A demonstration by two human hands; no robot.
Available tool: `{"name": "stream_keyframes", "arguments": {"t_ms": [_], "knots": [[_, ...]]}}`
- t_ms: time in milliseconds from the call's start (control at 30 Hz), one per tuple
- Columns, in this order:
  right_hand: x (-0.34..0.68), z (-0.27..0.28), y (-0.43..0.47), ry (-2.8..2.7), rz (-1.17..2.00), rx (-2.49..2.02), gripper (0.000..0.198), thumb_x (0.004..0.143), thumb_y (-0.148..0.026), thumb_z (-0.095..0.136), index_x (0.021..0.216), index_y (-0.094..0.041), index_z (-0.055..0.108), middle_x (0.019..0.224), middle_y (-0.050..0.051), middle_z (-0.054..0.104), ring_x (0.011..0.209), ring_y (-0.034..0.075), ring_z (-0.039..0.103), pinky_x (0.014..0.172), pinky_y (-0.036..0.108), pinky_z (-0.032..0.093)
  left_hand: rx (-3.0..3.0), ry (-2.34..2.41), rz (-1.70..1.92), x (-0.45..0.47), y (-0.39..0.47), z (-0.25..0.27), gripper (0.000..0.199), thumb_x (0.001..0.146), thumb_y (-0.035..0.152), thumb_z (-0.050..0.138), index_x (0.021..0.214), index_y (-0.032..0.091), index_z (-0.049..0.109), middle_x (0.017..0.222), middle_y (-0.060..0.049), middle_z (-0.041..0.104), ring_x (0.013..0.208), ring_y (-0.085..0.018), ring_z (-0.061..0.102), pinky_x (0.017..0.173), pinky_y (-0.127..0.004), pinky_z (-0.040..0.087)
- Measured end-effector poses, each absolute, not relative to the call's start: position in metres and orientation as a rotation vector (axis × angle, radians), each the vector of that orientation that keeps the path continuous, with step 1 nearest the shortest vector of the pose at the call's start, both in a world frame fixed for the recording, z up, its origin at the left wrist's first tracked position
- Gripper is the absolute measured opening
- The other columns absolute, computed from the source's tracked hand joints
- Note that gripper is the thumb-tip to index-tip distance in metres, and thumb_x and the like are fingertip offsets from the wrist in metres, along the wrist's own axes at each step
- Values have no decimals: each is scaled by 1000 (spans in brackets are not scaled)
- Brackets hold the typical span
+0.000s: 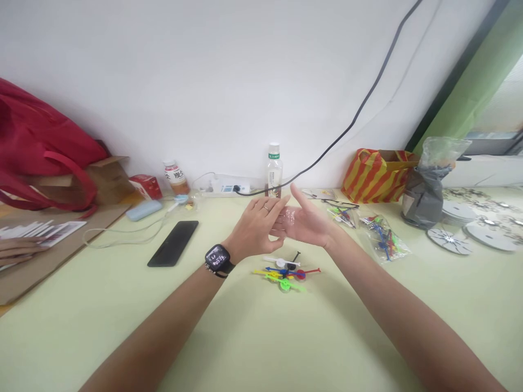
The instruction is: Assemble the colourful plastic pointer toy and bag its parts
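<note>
My left hand (pixel 259 224), wearing a watch (pixel 218 257) and a ring, is curved around a small clear plastic bag (pixel 290 216), with its thumb below and fingers above. My right hand (pixel 309 222) lies palm up beside it, thumb spread; its fingertips are hidden behind the left hand and the crinkled plastic. Whether those fingers are inside the bag I cannot tell. Just below both hands, a small pile of plastic spinner arrows (pixel 285 272) in white, black, blue, yellow, red and green lies on the table (pixel 261 337).
A black phone (pixel 173 243) lies left, near a white cable. Behind stand bottles (pixel 274 170), a power strip (pixel 232 188) and a striped bag (pixel 373 175). Bagged spinner arrows (pixel 384 238) and white discs (pixel 492 234) lie right. Another person's hand (pixel 18 250) touches cards at far left.
</note>
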State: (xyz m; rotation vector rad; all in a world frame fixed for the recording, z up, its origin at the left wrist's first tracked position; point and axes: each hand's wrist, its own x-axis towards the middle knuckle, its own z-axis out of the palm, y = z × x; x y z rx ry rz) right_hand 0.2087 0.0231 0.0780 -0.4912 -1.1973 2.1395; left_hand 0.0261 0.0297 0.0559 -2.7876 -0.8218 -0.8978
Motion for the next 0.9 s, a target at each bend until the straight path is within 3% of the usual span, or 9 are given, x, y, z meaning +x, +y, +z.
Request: {"name": "stream_keyframes", "arguments": {"t_ms": [133,267,433,500,633,767,900], "knots": [[210,76,26,-1182,2130,-489,76,91,-86,32,97,-21,71,96,11,75,108,29,67,101,46,51,-2754,-805,-929,24,34,48,98,77,32,73,163,20,28,155,-18,45,144,-45,36,121,-59,21],[212,74,28,-1249,2089,-497,75,91,-85,35,99,-19,72,94,11,75,105,29,68,103,47,50,-2703,-835,-932,20,38,44,94,78,21,67,164,19,28,152,-18,48,140,-43,40,118,-57,25],[226,77,34,-1447,1888,-706,59,94,-73,50,112,-21,73,118,12,73,114,28,66,106,45,49,-2732,-970,-883,3,51,42,97,77,24,72,164,21,29,150,-19,51,135,-44,45,117,-59,23],[235,78,37,-1571,1609,-898,47,93,-64,60,108,-22,73,117,11,73,107,26,68,98,42,53,-2747,-1049,-869,-9,59,39,100,75,28,76,163,21,29,148,-19,53,134,-45,46,116,-60,23],[248,74,41,-2083,1027,-1123,27,87,-48,70,84,-22,74,86,5,75,74,19,63,68,32,51,-2842,-1253,-913,-30,74,29,99,78,42,78,162,22,29,134,-16,60,121,-38,56,108,-53,38],[240,65,35,-2693,1071,-1093,22,82,-40,74,79,-18,75,80,3,75,71,17,63,65,27,47,-3047,-1338,-967,-37,80,23,97,78,49,79,159,23,34,130,-13,61,105,-28,62,97,-44,50],[222,58,27,-2905,1057,-1276,22,78,-38,77,84,-17,76,87,4,76,73,17,64,62,25,44,-3160,-1405,-923,-35,79,27,100,73,57,83,157,23,40,125,-13,63,101,-26,63,93,-43,53]]}}
